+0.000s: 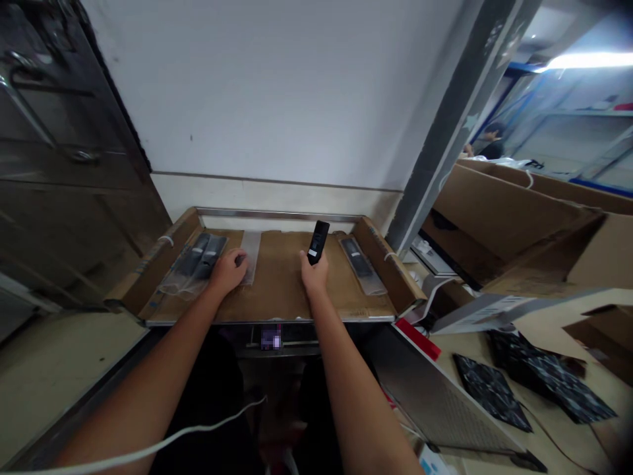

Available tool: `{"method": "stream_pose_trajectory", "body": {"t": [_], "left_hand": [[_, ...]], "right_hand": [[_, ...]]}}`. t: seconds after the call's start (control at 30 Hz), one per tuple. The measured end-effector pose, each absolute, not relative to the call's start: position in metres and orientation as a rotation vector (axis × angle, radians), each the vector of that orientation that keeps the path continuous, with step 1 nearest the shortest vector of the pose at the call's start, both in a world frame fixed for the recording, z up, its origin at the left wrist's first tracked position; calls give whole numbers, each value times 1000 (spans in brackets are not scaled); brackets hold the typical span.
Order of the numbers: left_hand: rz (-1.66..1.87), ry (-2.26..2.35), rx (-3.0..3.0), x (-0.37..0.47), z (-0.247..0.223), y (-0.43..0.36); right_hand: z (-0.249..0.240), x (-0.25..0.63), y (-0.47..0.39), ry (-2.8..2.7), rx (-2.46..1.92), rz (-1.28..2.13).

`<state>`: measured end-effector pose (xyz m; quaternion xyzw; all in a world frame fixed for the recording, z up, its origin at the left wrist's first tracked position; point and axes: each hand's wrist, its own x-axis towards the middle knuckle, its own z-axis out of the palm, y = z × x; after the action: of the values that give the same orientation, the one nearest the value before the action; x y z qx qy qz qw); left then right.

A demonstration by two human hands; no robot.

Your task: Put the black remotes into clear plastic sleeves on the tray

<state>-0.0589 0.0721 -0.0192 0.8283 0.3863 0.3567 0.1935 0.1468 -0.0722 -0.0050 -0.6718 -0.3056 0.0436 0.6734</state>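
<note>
My right hand (314, 272) is closed around the lower end of a black remote control (319, 239), held upright with a small white label showing. My left hand (230, 270) has its fingers curled over a small dark piece (240, 260), too covered to name. Beside that hand lies a flat clear plastic sleeve (252, 254). To its left, dark remotes in clear bags (200, 257) rest on the cardboard. Right of my right hand, another bagged remote (358, 258) lies near the cardboard's raised side.
The cardboard-lined tray (281, 264) has raised sides and a metal front edge. A large open carton (514, 218) stands at the right, with dark patterned bags (492, 389) on the floor below. A white cable (198, 429) crosses my lap. Another person (492, 140) is far right.
</note>
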Motion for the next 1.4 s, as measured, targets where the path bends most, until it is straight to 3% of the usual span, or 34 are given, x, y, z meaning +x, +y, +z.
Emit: {"method": "stream_pose_trajectory", "body": {"t": [1.4], "left_hand": [[994,1051,2373,-57,-18,73]], "right_hand": [[-5,161,-59,-800,-1477,338]]}}
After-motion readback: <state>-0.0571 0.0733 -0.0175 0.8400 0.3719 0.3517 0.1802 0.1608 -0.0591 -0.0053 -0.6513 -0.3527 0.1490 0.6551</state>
